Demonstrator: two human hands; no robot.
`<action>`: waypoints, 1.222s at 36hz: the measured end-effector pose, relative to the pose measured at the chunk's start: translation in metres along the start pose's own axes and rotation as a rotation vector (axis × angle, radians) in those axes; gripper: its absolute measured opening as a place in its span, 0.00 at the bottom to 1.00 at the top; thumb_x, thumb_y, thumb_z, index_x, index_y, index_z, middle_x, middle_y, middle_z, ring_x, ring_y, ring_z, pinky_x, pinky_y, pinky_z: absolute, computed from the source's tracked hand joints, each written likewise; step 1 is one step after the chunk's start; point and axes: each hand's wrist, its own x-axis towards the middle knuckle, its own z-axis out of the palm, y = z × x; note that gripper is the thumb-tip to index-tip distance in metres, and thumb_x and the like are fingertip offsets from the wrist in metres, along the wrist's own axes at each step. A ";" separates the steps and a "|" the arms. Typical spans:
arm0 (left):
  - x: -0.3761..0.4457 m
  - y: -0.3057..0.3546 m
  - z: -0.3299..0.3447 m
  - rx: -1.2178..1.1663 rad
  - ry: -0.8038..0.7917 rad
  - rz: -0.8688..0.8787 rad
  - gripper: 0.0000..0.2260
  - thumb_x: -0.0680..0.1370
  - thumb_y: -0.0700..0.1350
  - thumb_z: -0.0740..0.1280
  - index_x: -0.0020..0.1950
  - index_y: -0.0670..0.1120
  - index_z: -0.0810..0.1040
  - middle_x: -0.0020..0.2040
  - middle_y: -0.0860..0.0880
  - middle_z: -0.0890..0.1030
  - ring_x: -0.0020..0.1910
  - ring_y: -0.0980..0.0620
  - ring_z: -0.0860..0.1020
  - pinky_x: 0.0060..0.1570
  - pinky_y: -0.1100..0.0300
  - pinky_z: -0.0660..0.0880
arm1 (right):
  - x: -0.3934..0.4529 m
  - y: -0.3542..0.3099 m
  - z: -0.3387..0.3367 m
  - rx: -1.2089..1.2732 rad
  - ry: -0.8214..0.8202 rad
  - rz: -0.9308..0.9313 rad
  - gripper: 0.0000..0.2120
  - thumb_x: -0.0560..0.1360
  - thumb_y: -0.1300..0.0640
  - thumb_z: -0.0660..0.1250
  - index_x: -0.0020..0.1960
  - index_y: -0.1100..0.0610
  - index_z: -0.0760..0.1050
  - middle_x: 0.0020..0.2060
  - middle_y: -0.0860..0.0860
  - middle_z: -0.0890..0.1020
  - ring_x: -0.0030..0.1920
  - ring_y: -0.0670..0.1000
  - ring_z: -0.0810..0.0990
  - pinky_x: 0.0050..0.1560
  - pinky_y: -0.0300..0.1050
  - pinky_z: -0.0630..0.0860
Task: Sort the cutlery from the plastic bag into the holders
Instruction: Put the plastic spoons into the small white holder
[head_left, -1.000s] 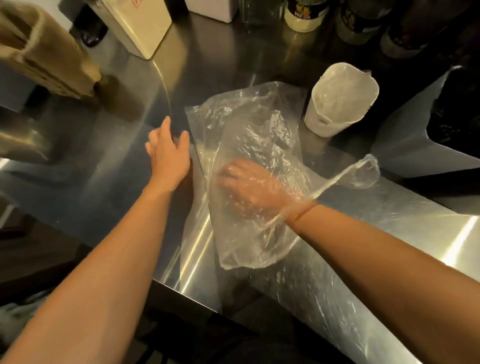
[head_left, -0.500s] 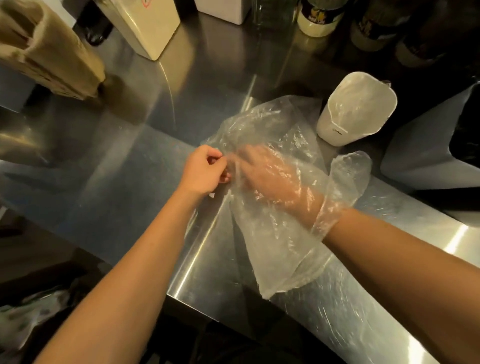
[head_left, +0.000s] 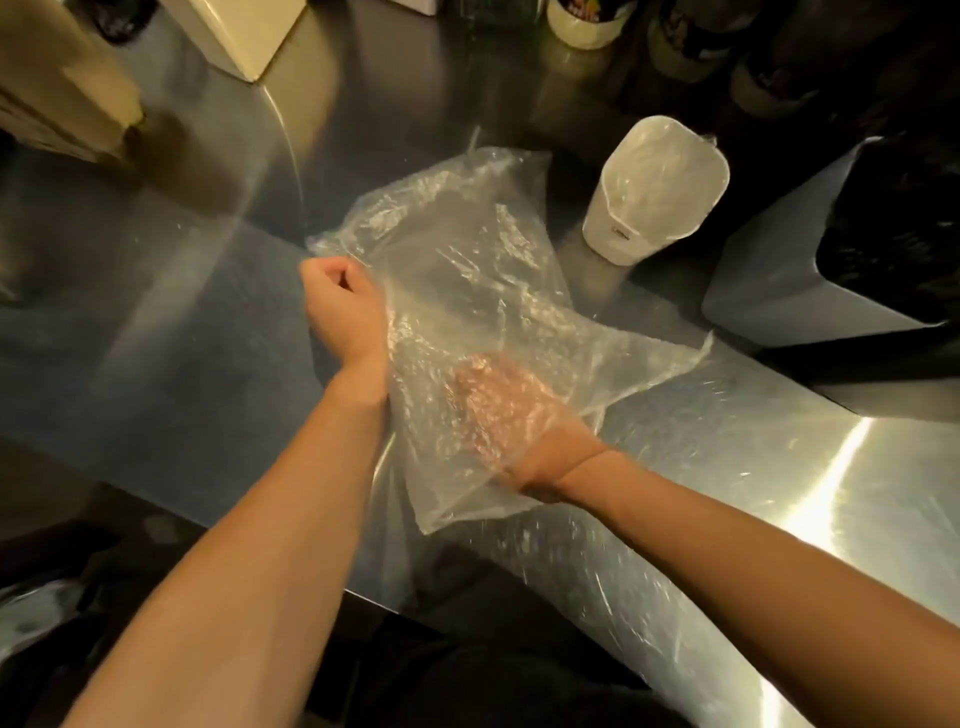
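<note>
A clear, crumpled plastic bag (head_left: 467, 260) is spread over the middle of the steel counter (head_left: 182, 322). My left hand (head_left: 340, 306) grips its left edge with curled fingers. My right hand (head_left: 498, 410) is inside the bag, seen through the film near the bag's front end; how its fingers lie is blurred. No cutlery shows in the bag. A white holder (head_left: 649, 192) with clear contents stands just beyond the bag to the right. A grey holder (head_left: 779, 270) with dark contents stands at the far right.
A cream box (head_left: 244, 36) and a tan ribbed object (head_left: 62, 88) sit at the back left. Jars and bottles (head_left: 587, 21) line the back edge. The counter's front edge runs diagonally below my forearms.
My left hand went from flat on the counter to gripping the bag's left edge. My right hand drew back toward me inside the bag, and the bag shifted forward.
</note>
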 end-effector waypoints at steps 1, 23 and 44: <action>0.002 0.001 0.000 -0.006 0.038 -0.016 0.06 0.77 0.34 0.62 0.44 0.44 0.70 0.36 0.54 0.73 0.38 0.50 0.72 0.43 0.62 0.68 | -0.007 0.002 0.005 -0.011 -0.083 0.021 0.38 0.75 0.34 0.50 0.75 0.58 0.68 0.72 0.60 0.72 0.73 0.63 0.68 0.76 0.60 0.61; -0.082 -0.030 -0.019 0.733 -0.724 0.865 0.24 0.80 0.55 0.55 0.74 0.49 0.67 0.76 0.44 0.64 0.71 0.38 0.63 0.70 0.43 0.65 | -0.035 0.048 0.043 -0.236 0.632 0.077 0.28 0.63 0.40 0.74 0.58 0.55 0.79 0.57 0.56 0.71 0.53 0.59 0.66 0.56 0.58 0.77; -0.090 -0.025 -0.011 0.803 -0.675 0.788 0.23 0.81 0.52 0.58 0.76 0.48 0.65 0.78 0.44 0.62 0.75 0.39 0.58 0.75 0.42 0.57 | -0.075 0.054 0.042 -0.289 0.346 0.087 0.23 0.74 0.49 0.67 0.65 0.59 0.75 0.60 0.57 0.74 0.53 0.58 0.78 0.41 0.50 0.78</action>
